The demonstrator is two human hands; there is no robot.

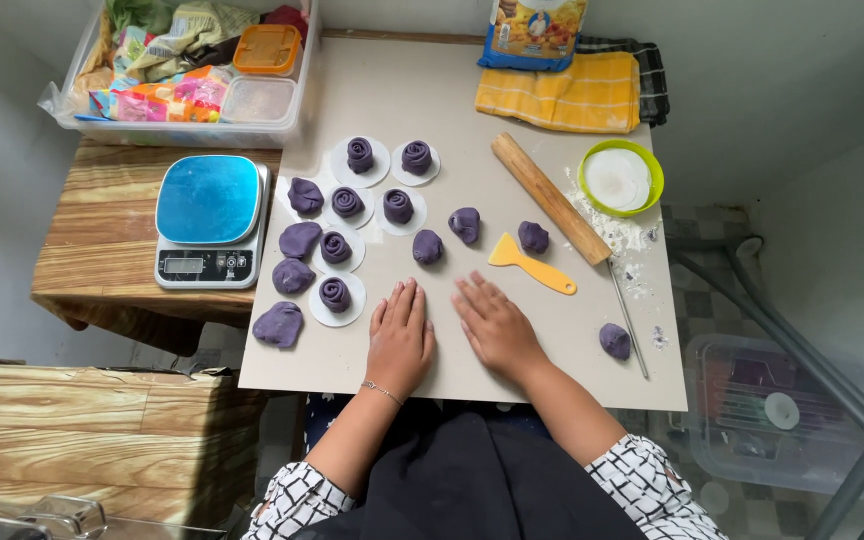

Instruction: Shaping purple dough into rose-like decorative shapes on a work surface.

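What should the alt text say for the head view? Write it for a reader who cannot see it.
Seen from above, a person's left hand and right hand lie flat and empty on a beige board, among purple dough pieces, some rolled into spirals on white paper rounds. A yellow scraper, wooden rolling pin and blue-topped kitchen scale lie nearby.

You are looking down on a pale beige surface (pixel 512 110) set against plain grey walls (pixel 782 60). Left of it stands a lower wood-grain table (pixel 102 250); right of it, grey metal tube legs (pixel 802 350) cross a patterned tile floor (pixel 692 250) in soft, even light
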